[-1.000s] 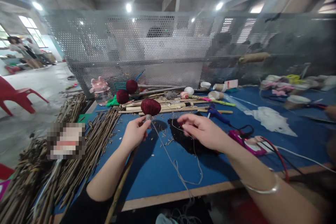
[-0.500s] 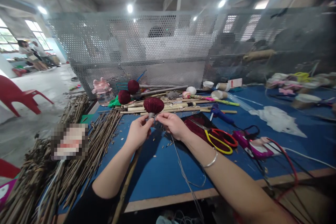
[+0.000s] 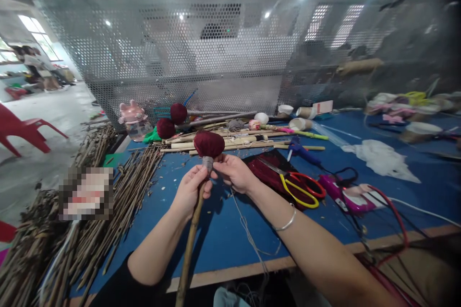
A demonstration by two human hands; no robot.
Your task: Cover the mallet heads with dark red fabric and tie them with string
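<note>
A wooden stick (image 3: 190,244) topped by a dark red cloth-covered ball (image 3: 209,144) stands tilted over the blue table. Grey cord is wound in a band (image 3: 207,162) just under the ball. My left hand (image 3: 192,187) is closed round the stick below this band. Beside the band, my right hand (image 3: 234,172) pinches the grey cord, its fingertips close to the winding. Loose grey cord (image 3: 247,228) hangs from near my right hand down over the table's front edge.
Scissors (image 3: 298,189) lie on dark red cloth (image 3: 264,168) right of my hands, with a blue glue gun (image 3: 302,153) behind. Bundled twigs (image 3: 118,201) cover the left side. Two red balls (image 3: 172,120), sticks and a pink jar (image 3: 135,120) stand before the perforated screen (image 3: 216,67).
The view has shifted slightly. My left hand sits a little lower on the stick, and more of the grey winding and the stick now shows. My right hand stays beside the winding.
</note>
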